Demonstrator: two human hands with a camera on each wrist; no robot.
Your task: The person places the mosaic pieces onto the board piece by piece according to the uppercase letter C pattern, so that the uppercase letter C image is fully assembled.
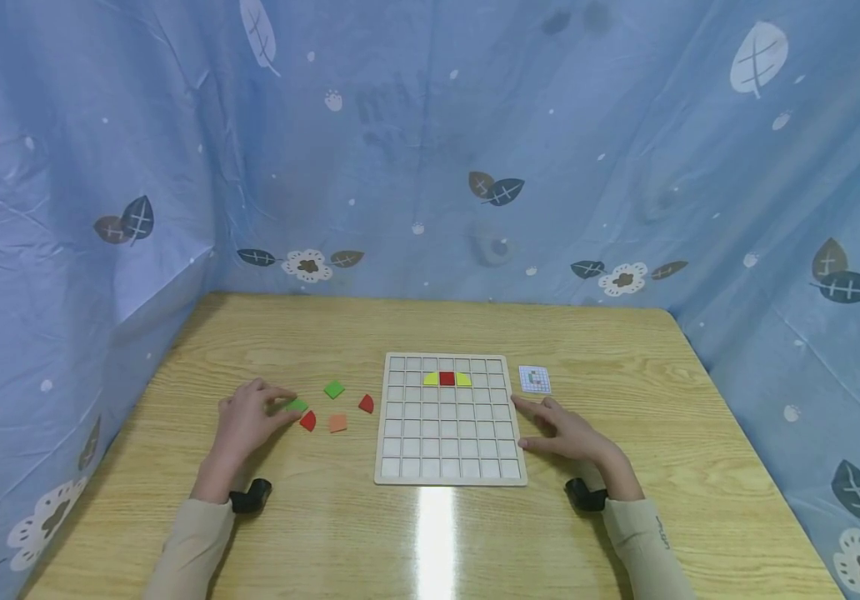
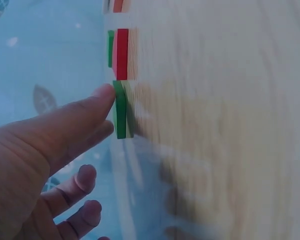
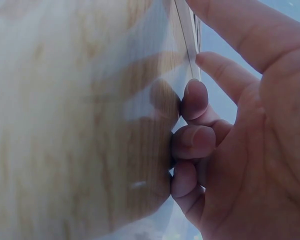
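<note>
The left hand (image 1: 245,422), thumb and forefinger parted, touches a flat green block (image 2: 121,114) on the wood-grained table (image 1: 310,533); whether it grips, I can't tell. The empty, half-spread right hand (image 1: 568,433) touches a pale gridded board (image 1: 448,429).

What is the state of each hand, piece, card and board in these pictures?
Left hand, thumb and finger about left green; pinching unclear
Left green, off the board
Right green, loose, flat
Left red, loose, flat
Right red, loose, flat
Orange, loose, flat
Board, flat, three pieces in it
Red square, set in board
Left yellow, set in board
Right yellow, set in board
Card, printed side up
Right hand, thumb and finger at board's edge
</note>
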